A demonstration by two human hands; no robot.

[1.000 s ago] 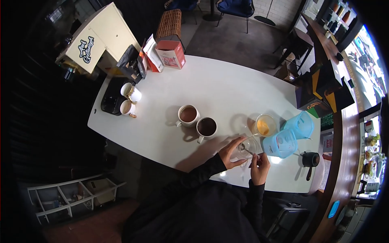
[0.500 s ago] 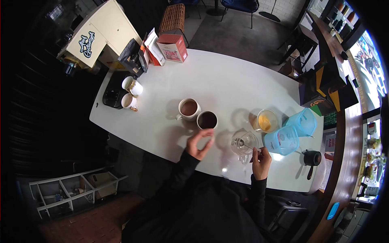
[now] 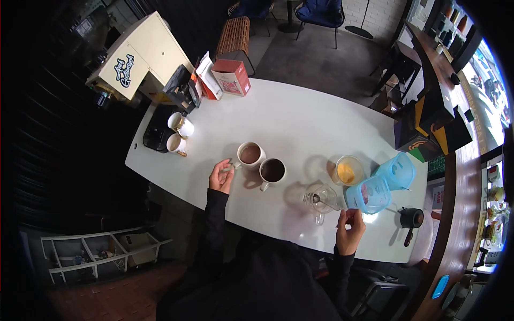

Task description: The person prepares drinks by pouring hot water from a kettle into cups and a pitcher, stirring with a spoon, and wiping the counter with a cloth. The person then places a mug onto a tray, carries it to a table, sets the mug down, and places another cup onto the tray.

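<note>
A white mug of brown drink (image 3: 250,154) stands on the table beside a second white mug with darker drink (image 3: 272,170). My left hand (image 3: 220,177) is at the first mug's handle, fingers loosely curved and apart; whether a fingertip touches the handle cannot be made out. At the right, a clear glass jug (image 3: 323,193) holds the bowl end of a metal spoon (image 3: 327,203). My right hand (image 3: 350,231) pinches the end of the spoon's handle. Behind the jug is a clear cup with yellowish contents (image 3: 348,170).
Two blue translucent containers (image 3: 368,196) stand right of the jug, with a black-handled portafilter (image 3: 411,218) near the right edge. Two stained cups (image 3: 176,143) sit by a black tray (image 3: 156,128). A red box (image 3: 231,77) and bags line the far left, beside a cream machine (image 3: 144,56).
My left hand has moved left from the darker mug to the handle of the other mug. My right hand stays by the spoon, slightly lower. The whole view has shifted a little.
</note>
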